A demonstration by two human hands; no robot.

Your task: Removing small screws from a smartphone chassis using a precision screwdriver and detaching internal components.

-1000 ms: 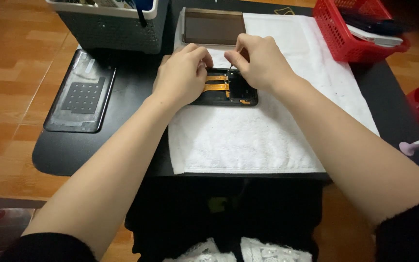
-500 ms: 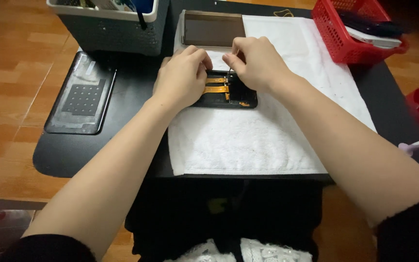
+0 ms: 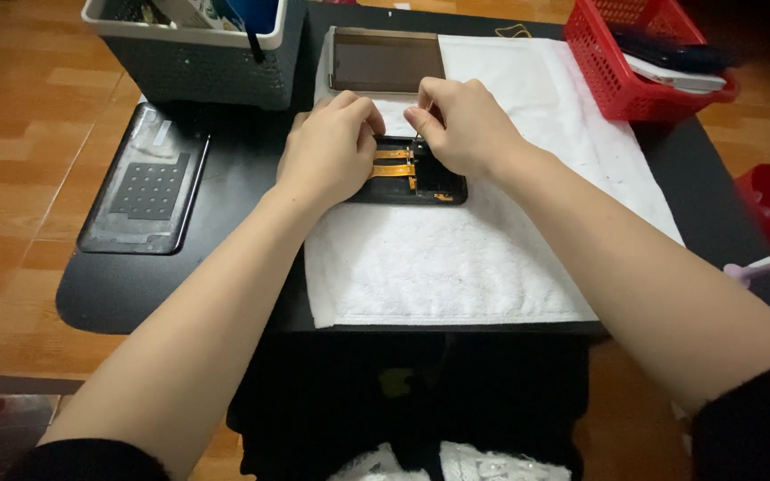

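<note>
Hands meet over an opened phone (image 3: 421, 183) lying on the white towel (image 3: 456, 267): left hand (image 3: 330, 147) presses its left end, right hand (image 3: 461, 125) pinches at the orange ribbon cables (image 3: 394, 165). Too hard a tug could likely tear a ribbon.
</note>
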